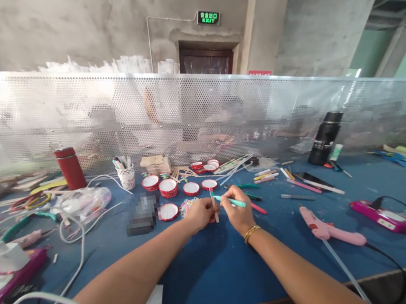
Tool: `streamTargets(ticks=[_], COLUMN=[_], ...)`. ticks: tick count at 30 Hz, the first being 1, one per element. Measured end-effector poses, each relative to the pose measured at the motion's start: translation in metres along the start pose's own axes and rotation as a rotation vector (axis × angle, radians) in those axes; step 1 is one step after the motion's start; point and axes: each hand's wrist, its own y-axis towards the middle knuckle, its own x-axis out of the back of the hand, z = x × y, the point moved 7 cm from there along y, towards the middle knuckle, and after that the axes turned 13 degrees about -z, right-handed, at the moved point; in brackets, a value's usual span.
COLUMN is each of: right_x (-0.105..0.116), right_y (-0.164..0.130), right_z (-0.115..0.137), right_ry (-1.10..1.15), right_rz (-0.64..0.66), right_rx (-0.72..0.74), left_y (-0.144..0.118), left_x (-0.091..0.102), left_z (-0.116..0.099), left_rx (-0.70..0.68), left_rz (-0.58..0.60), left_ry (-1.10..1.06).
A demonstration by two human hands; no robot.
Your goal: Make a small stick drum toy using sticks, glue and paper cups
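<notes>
My fingers (pixel 208 210) on the left hand (pixel 200 214) are pinching together on a thin wooden stick (pixel 215 211), holding it roughly upright just above the blue table (pixel 212 267). The right hand (pixel 237 212) is closing its fingertips around a teal pen (pixel 230 201), its tip touching or nearly touching the top of the stick.

Going from big to small around me: the perforated metal screen (pixel 197 112) is running across the back, the red flask (pixel 70 167) is standing left, the pink glue gun (pixel 329 230) is lying right of my forearm with its cord trailing, and the red-rimmed round lids (pixel 167 187) are sitting just beyond my hands.

I am judging the stick as the weak point: it is slim and gripped only low down, so pressing the pen sideways could be tipping or snapping it. A slipping pen tip could also be marking my left fingers.
</notes>
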Motion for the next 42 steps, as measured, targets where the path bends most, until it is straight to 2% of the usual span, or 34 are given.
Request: streamTargets(ticks=[7,15,22,33,42], right_x=[0.001,-0.004,0.004,-0.004,0.004], right_y=[0.001,-0.001,0.003,-0.001,0.004], right_z=[0.002,0.0,-0.007,-0.001,-0.004], right_ry=[0.009,0.02,-0.049,0.017,0.0], right_rz=[-0.001,0.042,-0.03,0.023,-0.038], right_rx=[-0.022,-0.025,-0.026,-0.023,-0.044], left_y=[-0.005,-0.002,-0.003,-0.001,0.0], left_x=[0.0,-0.001,-0.001,0.0,-0.001], left_z=[-0.006,-0.004,-0.002,-0.002,-0.001], left_rx=[0.026,-0.007,0.037,0.006,0.028], left_rz=[-0.016,-0.008,-0.002,-0.01,0.004], left_ry=[-0.013,-0.02,-0.046,-0.016,-0.026])
